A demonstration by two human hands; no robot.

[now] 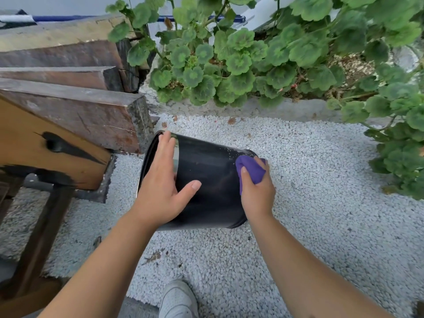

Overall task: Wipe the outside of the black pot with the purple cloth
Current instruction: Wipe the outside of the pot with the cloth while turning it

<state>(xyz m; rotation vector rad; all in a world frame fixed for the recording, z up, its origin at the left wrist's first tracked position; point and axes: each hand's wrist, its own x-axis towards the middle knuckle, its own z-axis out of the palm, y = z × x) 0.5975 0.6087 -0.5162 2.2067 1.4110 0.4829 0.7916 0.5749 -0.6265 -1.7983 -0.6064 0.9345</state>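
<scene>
A black pot [206,171] lies tipped on its side above the white gravel, its open mouth facing left and its base to the right. My left hand [164,180] is spread flat over the pot's wall near the rim, thumb out across the side, holding it. My right hand [257,191] is closed on a bunched purple cloth [251,168] and presses it against the pot's outside wall close to the base. Small pale specks dot the wall just above the cloth.
Stacked wooden beams and a wooden bench [68,111] stand close on the left, nearly touching the pot's rim. A raised bed of green geraniums [252,60] runs along the back and right. White gravel [321,180] covers the ground. My grey shoe [177,299] is at the bottom.
</scene>
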